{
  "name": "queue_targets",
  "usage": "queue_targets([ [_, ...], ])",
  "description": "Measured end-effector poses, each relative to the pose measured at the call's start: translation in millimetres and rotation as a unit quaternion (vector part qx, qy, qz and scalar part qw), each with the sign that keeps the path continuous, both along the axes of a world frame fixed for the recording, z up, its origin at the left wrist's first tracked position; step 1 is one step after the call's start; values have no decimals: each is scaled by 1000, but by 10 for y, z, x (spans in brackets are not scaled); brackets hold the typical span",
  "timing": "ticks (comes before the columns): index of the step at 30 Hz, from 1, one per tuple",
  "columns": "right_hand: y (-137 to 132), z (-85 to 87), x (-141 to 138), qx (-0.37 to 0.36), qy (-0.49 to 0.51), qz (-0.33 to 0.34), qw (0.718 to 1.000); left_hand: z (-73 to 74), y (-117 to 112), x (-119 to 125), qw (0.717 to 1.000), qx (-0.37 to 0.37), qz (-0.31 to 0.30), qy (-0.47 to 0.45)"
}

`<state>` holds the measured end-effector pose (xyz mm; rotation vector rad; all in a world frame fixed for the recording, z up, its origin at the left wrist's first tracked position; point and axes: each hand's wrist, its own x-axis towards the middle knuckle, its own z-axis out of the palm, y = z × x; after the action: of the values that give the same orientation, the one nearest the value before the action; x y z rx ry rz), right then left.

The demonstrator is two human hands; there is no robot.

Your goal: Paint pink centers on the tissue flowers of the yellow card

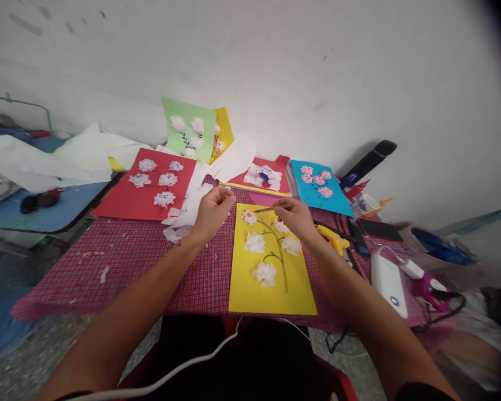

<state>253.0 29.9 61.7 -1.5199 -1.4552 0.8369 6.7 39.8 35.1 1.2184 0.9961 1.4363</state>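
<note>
My right hand (293,214) grips a thin paintbrush (264,210), its tip pointing left at the upper-left flower (249,217) on a yellow sheet (250,298). That flower carries red marks, while the other crumpled tissue flowers, such as the lowest one (265,274), look white. A drawn brown stem (283,259) with curved branches links them. Just left of the sheet's top corner, my left hand (215,210) is raised with thumb and fingers pinched together; anything between them is too small to make out.
A red sheet with flowers (117,197) lies left, a blue one (338,195) right. Behind are a green sheet (187,131) and a tissue with red and blue colour (253,177). At right sit a yellow glue gun (333,239), a phone (379,229) and a white power bank (388,284).
</note>
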Motion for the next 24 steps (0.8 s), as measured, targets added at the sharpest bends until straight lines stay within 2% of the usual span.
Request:
queue_targets([
  [10, -173, 4, 53, -5, 15, -10, 1000, 4, -10, 5, 1000, 11, 5, 12],
  [24, -207, -22, 92, -5, 31, -22, 999, 20, -12, -4, 1000, 7, 8, 14],
])
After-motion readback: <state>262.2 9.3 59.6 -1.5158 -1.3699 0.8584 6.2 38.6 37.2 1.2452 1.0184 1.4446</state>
